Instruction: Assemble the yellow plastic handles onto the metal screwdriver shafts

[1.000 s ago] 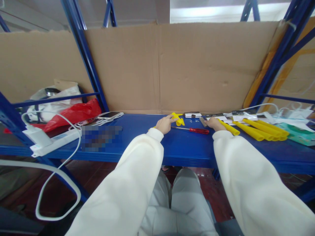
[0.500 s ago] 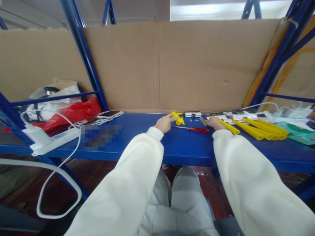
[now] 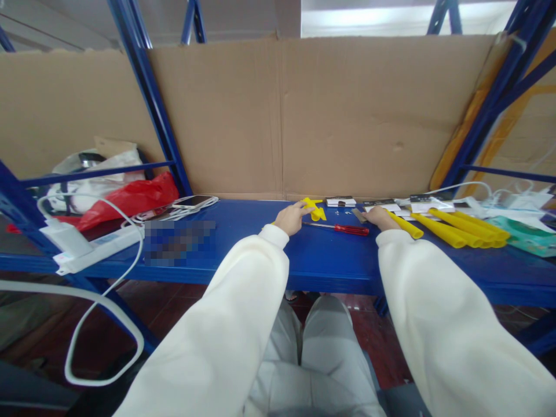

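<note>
My left hand (image 3: 290, 219) is closed on a yellow piece with several blade-like arms (image 3: 314, 209), just above the blue shelf. A bit of yellow also shows on the near side of that wrist. In front of me lies a screwdriver (image 3: 350, 230) with a red handle, its shaft pointing at my left hand. My right hand (image 3: 379, 218) rests low over the shelf, fingers drawn together; its fingertips meet a small grey flat piece (image 3: 359, 215), and what they grip is hidden. Beside it lies a yellow tapered tube (image 3: 408, 226). Tiny light bits (image 3: 337, 212) lie near the grey piece.
Several more yellow tubes (image 3: 460, 229) lie at right, by a green plastic bag (image 3: 527, 234) and white cables. Black-and-white packets (image 3: 341, 202) line the cardboard wall (image 3: 347, 116). At left are a white power strip (image 3: 99, 249), a phone (image 3: 193, 201) and a red bag (image 3: 130, 200).
Almost nothing differs. The small grey piece by my right fingertips has shifted very slightly, and the yellow bladed piece stays in my left hand.
</note>
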Motion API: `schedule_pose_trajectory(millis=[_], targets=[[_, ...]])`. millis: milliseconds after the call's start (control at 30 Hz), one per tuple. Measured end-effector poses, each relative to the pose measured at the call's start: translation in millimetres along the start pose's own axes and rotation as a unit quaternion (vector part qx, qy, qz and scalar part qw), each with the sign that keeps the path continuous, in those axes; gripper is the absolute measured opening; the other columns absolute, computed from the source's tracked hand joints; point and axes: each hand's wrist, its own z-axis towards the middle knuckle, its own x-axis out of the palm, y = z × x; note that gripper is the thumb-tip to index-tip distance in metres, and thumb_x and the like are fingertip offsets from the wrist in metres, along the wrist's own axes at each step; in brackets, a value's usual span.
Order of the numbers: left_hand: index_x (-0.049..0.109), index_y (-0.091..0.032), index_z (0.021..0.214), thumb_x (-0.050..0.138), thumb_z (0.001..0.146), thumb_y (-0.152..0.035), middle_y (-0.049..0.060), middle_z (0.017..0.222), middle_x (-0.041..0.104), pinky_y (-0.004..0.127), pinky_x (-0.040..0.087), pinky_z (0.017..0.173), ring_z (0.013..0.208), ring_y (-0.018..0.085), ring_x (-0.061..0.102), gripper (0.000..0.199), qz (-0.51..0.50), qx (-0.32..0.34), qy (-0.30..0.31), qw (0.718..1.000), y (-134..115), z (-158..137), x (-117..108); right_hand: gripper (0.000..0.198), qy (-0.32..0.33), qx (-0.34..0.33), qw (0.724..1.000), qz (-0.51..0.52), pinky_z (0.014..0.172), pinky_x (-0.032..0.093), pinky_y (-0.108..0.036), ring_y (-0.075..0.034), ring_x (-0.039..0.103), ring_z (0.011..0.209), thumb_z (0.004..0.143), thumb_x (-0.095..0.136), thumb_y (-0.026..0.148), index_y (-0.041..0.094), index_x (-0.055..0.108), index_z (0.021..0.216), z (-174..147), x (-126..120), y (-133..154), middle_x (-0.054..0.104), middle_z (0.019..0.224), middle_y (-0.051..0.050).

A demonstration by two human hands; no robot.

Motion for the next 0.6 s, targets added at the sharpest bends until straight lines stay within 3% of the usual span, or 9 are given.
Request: schedule_pose_trajectory(millis=[267,500,600], targets=[[0.062,-0.038,0.142,0.047,0.093,-0.006,0.0,0.153,0.054,0.032,0.049,0.109,0.131,0.021,0.061,0.06,0.001,0.001,0.001,1.0,0,0,0,0.042,0.007,-0.009,1.0,-0.007,0.084,0.052,-0.028,-0.03,0.068,0.116,0.094,0.055,0.025,-0.001,0.072,0.122,-9,-5,1,0.072,0.121,-0.026],[0.061,-0.034,0.143,0.046,0.094,-0.006,0.001,0.154,0.054,0.033,0.048,0.11,0.131,0.021,0.06,0.059,0.0,0.004,0.004,1.0,0,1,0,0.052,0.022,-0.015,1.0,0.013,0.085,0.054,-0.034,-0.033,0.069,0.112,0.089,0.063,0.046,0.006,0.075,0.119,-12,-10,3,0.075,0.114,-0.023],[0.061,-0.034,0.143,0.046,0.094,-0.006,0.001,0.154,0.054,0.032,0.049,0.109,0.131,0.021,0.061,0.059,0.001,0.005,0.004,1.0,0,1,0,0.048,0.034,-0.018,0.999,0.01,0.088,0.054,-0.035,-0.033,0.069,0.112,0.086,0.067,0.044,0.01,0.076,0.119,-13,-10,5,0.074,0.115,-0.022]])
